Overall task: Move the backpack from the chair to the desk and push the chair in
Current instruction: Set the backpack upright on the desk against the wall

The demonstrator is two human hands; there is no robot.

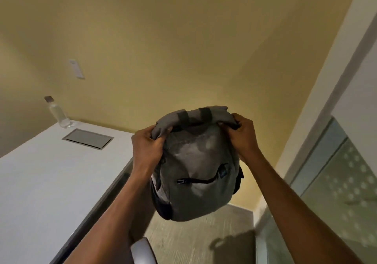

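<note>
A grey backpack [195, 171] with a black front zip hangs in the air in front of me, above the floor and just right of the desk's edge. My left hand [146, 147] grips its top left corner and my right hand [242, 139] grips its top right corner. The white desk [44, 178] fills the left side of the view. A pale rounded piece at the bottom, possibly part of the chair [142, 251], shows between my forearms; the remainder of it is hidden.
A clear water bottle [58, 112] stands at the desk's far end, beside a grey hatch [87, 138] set into the top. A yellow wall is behind. A frosted glass partition [336, 182] runs along the right, with carpet [204, 239] below.
</note>
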